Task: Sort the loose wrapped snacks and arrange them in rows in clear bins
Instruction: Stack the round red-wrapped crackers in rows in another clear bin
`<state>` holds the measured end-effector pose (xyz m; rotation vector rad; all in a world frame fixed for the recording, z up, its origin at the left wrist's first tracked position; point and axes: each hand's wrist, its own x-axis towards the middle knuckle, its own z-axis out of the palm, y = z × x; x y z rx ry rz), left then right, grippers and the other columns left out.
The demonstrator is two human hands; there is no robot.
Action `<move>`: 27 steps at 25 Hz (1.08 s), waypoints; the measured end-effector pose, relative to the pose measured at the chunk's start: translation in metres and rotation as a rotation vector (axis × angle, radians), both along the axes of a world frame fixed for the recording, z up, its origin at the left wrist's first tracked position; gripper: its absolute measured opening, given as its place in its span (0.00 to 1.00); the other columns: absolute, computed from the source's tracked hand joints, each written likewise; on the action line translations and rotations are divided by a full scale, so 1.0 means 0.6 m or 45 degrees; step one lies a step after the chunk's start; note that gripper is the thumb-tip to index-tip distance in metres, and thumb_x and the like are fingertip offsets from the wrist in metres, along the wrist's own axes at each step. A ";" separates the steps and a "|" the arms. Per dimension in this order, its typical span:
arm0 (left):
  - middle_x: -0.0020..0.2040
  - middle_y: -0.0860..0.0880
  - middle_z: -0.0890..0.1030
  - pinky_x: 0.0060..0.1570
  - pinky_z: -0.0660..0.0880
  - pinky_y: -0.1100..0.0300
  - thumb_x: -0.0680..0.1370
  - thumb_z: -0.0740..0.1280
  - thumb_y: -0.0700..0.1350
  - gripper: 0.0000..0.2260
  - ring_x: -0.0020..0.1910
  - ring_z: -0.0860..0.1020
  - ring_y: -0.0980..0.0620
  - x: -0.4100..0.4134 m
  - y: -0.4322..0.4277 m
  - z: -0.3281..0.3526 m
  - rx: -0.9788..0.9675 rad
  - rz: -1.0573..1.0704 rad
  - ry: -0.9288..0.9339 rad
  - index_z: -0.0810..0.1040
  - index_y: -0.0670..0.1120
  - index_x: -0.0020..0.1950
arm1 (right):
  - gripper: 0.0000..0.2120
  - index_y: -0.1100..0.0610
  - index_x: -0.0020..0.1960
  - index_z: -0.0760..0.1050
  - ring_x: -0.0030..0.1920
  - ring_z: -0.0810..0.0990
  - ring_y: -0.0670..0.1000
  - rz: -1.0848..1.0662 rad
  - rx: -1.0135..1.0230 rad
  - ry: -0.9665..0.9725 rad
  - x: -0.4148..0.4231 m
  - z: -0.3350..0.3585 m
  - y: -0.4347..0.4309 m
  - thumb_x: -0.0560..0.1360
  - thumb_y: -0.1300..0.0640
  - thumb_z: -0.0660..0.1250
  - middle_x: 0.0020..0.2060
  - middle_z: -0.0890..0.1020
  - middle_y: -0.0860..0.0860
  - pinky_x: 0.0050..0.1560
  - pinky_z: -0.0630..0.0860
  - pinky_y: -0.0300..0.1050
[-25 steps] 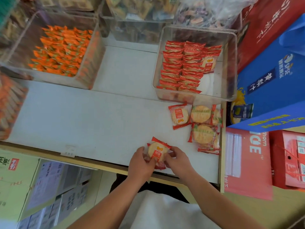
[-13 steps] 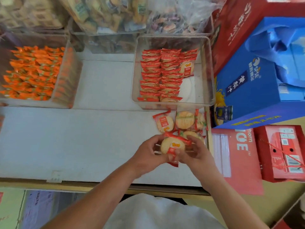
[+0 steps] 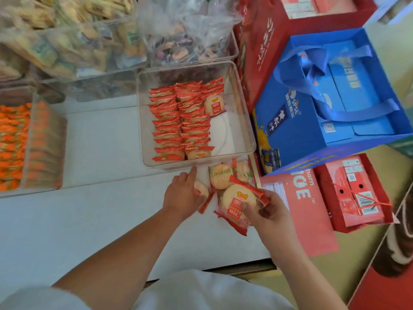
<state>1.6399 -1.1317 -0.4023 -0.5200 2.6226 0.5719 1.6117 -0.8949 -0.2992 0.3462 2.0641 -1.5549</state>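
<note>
A clear bin (image 3: 225, 136) on the white shelf holds red-wrapped rice cracker packs (image 3: 176, 121) in two full rows, with a short third row at its far right. My right hand (image 3: 271, 217) pinches a small stack of the same packs (image 3: 237, 201) just above the shelf, in front of the bin. My left hand (image 3: 182, 195) lies over a loose pack (image 3: 201, 189) on the shelf, its fingers curled on it and the index finger stretched toward the bin's front wall. Two more loose packs (image 3: 221, 175) lie between my hands and the bin.
Another clear bin of orange packs (image 3: 13, 142) stands at the left. Bins of mixed snacks (image 3: 89, 41) are stacked behind. A blue gift box (image 3: 324, 113) and red cartons (image 3: 355, 193) crowd the right side. The shelf's front edge (image 3: 245, 268) is near my body.
My left hand has let go of the stack and dropped onto a loose pack on the shelf. My right hand now holds the stack alone, shifted right. The view has moved closer to the bin.
</note>
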 end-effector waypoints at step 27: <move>0.65 0.60 0.80 0.60 0.79 0.58 0.79 0.72 0.50 0.27 0.64 0.79 0.58 0.003 0.004 0.241 1.261 0.657 0.598 0.69 0.61 0.76 | 0.19 0.42 0.65 0.74 0.45 0.84 0.46 0.829 -0.096 0.288 -0.141 0.153 -0.134 0.78 0.55 0.74 0.51 0.84 0.45 0.45 0.83 0.47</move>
